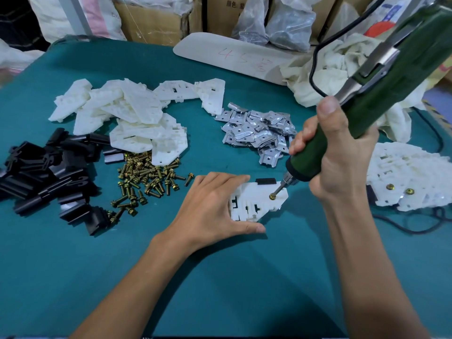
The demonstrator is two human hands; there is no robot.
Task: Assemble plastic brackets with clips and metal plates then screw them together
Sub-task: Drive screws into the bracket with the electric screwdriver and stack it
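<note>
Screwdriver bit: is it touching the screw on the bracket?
Yes, the screwdriver has its bit resting on the brass screw in the white bracket.

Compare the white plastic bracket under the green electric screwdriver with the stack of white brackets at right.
The white plastic bracket lies alone on the teal mat, pressed by the left hand; the stack of white brackets is heaped, untouched. The bracket shows one brass screw under the bit of the green electric screwdriver; the stack shows two screws. Both are white plastic.

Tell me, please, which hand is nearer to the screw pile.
Left. The left hand sits just right of the screw pile, resting on the bracket; the right hand grips the screwdriver farther right.
</note>
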